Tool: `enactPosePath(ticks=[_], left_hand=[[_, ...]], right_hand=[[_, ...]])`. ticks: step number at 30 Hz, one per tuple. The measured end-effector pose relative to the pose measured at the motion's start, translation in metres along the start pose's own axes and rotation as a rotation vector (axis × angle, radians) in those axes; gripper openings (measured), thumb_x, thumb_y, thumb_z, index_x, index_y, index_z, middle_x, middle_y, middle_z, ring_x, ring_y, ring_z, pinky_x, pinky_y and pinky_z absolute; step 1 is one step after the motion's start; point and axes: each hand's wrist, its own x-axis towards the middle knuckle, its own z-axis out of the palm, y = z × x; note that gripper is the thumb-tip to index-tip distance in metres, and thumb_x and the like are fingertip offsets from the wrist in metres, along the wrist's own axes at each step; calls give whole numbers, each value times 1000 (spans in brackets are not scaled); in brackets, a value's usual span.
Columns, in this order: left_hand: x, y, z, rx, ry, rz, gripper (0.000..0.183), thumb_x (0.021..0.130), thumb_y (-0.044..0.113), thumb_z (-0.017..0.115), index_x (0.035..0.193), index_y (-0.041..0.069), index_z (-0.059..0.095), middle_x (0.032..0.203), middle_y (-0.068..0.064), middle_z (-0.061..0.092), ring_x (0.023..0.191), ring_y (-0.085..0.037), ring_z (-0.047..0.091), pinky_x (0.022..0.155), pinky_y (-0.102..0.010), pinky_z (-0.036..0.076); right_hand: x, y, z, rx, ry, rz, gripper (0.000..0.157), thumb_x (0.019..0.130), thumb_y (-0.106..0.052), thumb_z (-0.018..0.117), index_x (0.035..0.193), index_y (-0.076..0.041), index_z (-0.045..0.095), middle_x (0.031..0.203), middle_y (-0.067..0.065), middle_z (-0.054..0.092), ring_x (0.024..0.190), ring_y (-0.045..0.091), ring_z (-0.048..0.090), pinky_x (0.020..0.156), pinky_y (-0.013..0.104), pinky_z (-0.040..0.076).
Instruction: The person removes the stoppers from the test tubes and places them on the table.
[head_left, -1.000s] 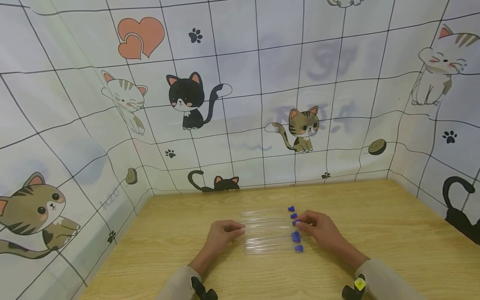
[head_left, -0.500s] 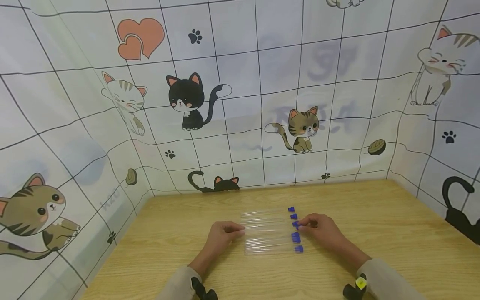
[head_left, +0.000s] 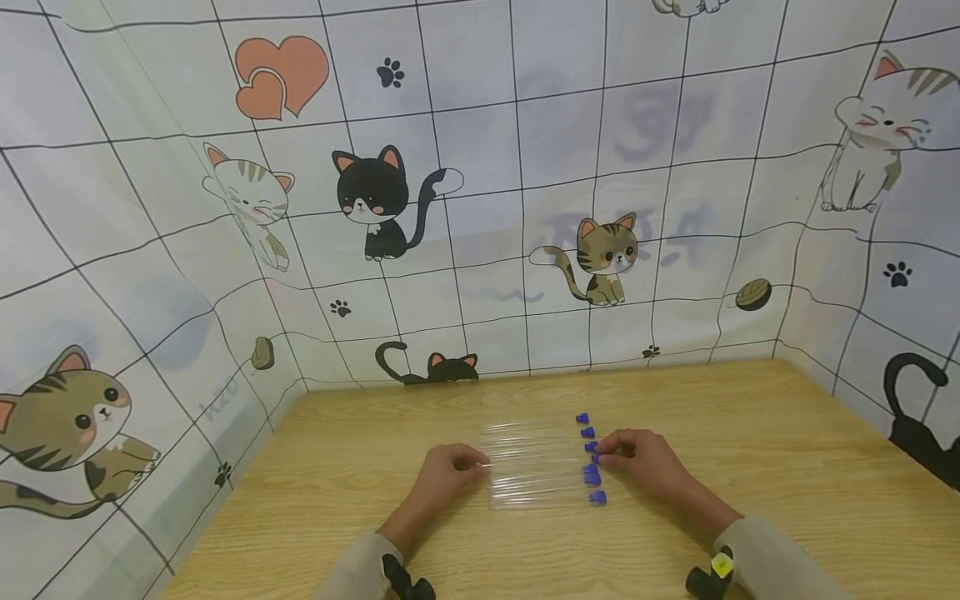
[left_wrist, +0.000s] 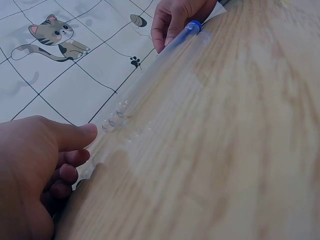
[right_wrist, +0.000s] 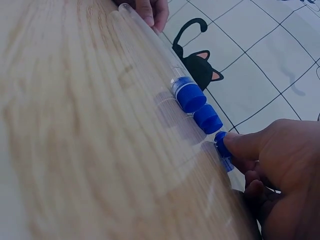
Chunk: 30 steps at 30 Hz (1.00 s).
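Note:
Several clear test tubes [head_left: 528,446] with blue caps lie side by side on the wooden table, caps to the right and rounded ends to the left. My right hand [head_left: 645,458] pinches a blue cap [right_wrist: 221,144] between thumb and fingers, in the middle of the row. This cap juts slightly farther right than its neighbours. At the opposite side, my left hand [head_left: 448,475] has thumb and index finger at a rounded tube end, pinching it; the clear tube is faint there. Two other blue caps [right_wrist: 191,97] show plainly in the right wrist view.
The wooden table [head_left: 360,425] extends around the row of tubes. Behind it and on both sides hangs a white cloth [head_left: 480,250] with a grid and cartoon cats. Dark wrist cameras [head_left: 708,575] are strapped over both pale sleeves.
My right hand has shifted slightly nearer to me, and a blue cap now shows at its fingertips below the third cap. My left fingertips have also moved slightly nearer along the tube ends.

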Motion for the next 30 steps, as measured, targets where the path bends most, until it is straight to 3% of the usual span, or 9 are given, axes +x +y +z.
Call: enactPosePath(ticks=[17, 30], left_hand=[[0, 1, -1, 9, 12, 6, 11, 84, 15, 74, 93, 9, 74, 78, 5, 64, 72, -9, 57, 65, -25, 47], [-1, 3, -1, 32, 7, -17, 9, 85, 14, 73, 94, 12, 73, 77, 7, 61, 71, -9, 55, 64, -25, 46]], right_hand=[[0, 1, 1, -11, 11, -18, 12, 86, -23, 73, 95, -15, 71, 91, -6, 65, 82, 13, 57, 73, 32, 46], [1, 0, 1, -4, 19, -25, 9, 87, -16, 72, 95, -13, 70, 88, -4, 65, 81, 15, 58, 72, 30, 47]])
